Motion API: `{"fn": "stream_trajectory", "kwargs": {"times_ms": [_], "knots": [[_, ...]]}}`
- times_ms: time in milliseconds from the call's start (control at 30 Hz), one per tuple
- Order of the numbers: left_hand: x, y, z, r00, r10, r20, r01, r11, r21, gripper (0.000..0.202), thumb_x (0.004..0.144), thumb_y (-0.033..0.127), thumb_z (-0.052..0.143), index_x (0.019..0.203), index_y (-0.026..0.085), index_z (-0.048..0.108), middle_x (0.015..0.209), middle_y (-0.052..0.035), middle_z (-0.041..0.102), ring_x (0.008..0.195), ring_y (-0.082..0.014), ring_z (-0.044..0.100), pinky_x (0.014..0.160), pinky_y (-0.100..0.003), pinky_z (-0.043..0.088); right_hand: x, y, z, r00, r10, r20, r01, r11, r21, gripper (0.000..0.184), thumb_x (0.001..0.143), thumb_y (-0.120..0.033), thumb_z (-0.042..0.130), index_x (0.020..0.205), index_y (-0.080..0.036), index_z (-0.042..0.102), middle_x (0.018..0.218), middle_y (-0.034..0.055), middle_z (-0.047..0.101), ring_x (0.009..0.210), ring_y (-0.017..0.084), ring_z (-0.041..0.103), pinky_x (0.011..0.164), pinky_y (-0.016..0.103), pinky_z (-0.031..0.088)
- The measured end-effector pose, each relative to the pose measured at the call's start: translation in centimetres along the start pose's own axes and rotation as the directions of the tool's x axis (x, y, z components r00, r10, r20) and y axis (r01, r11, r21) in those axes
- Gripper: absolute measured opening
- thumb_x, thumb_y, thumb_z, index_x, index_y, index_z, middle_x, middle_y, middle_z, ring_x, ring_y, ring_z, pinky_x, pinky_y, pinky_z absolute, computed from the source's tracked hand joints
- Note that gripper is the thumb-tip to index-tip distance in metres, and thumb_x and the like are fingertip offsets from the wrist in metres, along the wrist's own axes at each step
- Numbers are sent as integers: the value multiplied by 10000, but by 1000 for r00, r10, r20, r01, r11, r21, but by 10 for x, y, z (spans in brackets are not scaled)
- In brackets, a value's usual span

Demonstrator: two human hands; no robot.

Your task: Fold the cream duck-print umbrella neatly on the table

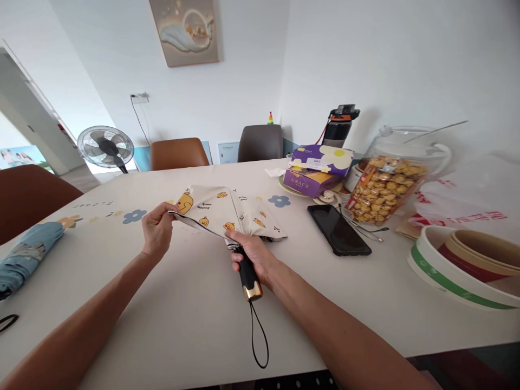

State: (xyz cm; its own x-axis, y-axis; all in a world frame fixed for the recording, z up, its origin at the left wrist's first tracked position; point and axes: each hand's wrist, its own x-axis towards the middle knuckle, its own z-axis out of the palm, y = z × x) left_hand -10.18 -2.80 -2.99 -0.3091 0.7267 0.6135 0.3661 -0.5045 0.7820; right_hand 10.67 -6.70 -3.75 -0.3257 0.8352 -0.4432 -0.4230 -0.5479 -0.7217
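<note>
A cream folding umbrella (pixel 215 208) printed with yellow ducks is held over the table, its canopy collapsed but loose and partly spread. My left hand (pixel 159 227) pinches the canopy's edge on the left and pulls it out from the shaft. Around the top of the black handle my right hand (pixel 255 254) is closed, its thumb pressing on the fabric where it gathers. The handle has a gold end cap, and a thin black wrist loop hangs from it toward me. Underneath, the folded ribs are mostly hidden by fabric and fingers.
On the far left lies a blue folded umbrella (pixel 32 257). To the right are a black phone (pixel 339 228), a cable, purple boxes (pixel 311 181), a snack jar (pixel 385 184), a dark bottle (pixel 338 127) and paper bowls (pixel 447 271). Chairs and a fan (pixel 106 149) stand beyond the white table (pixel 182 325).
</note>
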Motion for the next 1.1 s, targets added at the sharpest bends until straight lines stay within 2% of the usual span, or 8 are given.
{"fn": "stream_trajectory", "kwargs": {"times_ms": [167, 267, 400, 567, 700, 900, 967, 1100], "knots": [[0, -19, -8, 940, 202, 274, -255, 951, 174, 180, 598, 139, 381, 569, 198, 548, 693, -16, 594, 757, -160, 579, 687, -262, 471, -1, -2, 0, 997, -19, -71, 12, 996, -90, 153, 695, -206, 635, 699, -168, 487, 561, -63, 397, 349, 36, 312, 304, 212, 372], [1, -35, -12, 894, 74, 443, -233, 920, 316, 232, 603, 143, 360, 601, 202, 584, 729, -13, 620, 682, -140, 559, 602, -237, 440, -2, -2, 0, 991, -50, -124, 32, 989, -142, 162, 666, -175, 633, 688, -169, 473, 537, -64, 392, 353, 39, 304, 293, 213, 369], [4, -46, -12, 955, -192, 227, 32, 825, 564, 246, 636, 162, 354, 602, 208, 594, 577, 5, 564, 526, -127, 478, 506, -242, 379, -5, -3, 2, 988, -61, -139, 32, 979, -202, 178, 630, -152, 628, 728, -174, 482, 527, -67, 387, 354, 42, 295, 284, 218, 366], [5, -40, -5, 945, -283, 165, 232, 933, 276, 246, 686, 216, 414, 802, 187, 629, 822, -35, 639, 731, -170, 595, 645, -284, 482, -7, 0, 4, 993, -58, -101, 33, 972, -234, 210, 608, -141, 629, 752, -183, 481, 538, -71, 382, 357, 43, 291, 275, 222, 362], [-4, -27, 7, 939, -152, 310, 74, 966, 249, 372, 799, 316, 403, 1113, 220, 578, 1169, -60, 577, 1047, -209, 542, 912, -373, 421, -10, 2, 6, 997, -14, -70, -3, 973, -230, 178, 629, -138, 613, 746, -169, 483, 538, -66, 385, 352, 42, 289, 280, 227, 371], [-11, -48, 16, 770, -70, 635, -330, 808, 489, 440, 849, 322, 365, 1267, 219, 455, 1415, -57, 347, 1332, -234, 229, 1078, -420, 213, -15, 1, 9, 999, -8, 34, 14, 981, -193, 197, 632, -130, 616, 771, -168, 482, 542, -71, 390, 355, 40, 280, 276, 220, 367], [-8, -58, 13, 782, -152, 604, -300, 759, 578, 387, 822, 305, 405, 1182, 221, 521, 1385, -72, 390, 1322, -262, 251, 1064, -451, 225, -16, 0, 9, 999, -23, 48, 31, 981, -190, 189, 631, -134, 613, 760, -167, 480, 536, -73, 382, 357, 40, 272, 274, 220, 364], [-7, -46, 11, 930, -92, 357, -135, 817, 561, 347, 783, 211, 394, 1090, 198, 556, 1258, -93, 514, 1217, -243, 414, 1006, -422, 325, -17, -2, 9, 999, -44, 30, 49, 979, -198, 168, 625, -132, 600, 722, -169, 468, 522, -77, 359, 357, 39, 265, 277, 221, 364]]}}
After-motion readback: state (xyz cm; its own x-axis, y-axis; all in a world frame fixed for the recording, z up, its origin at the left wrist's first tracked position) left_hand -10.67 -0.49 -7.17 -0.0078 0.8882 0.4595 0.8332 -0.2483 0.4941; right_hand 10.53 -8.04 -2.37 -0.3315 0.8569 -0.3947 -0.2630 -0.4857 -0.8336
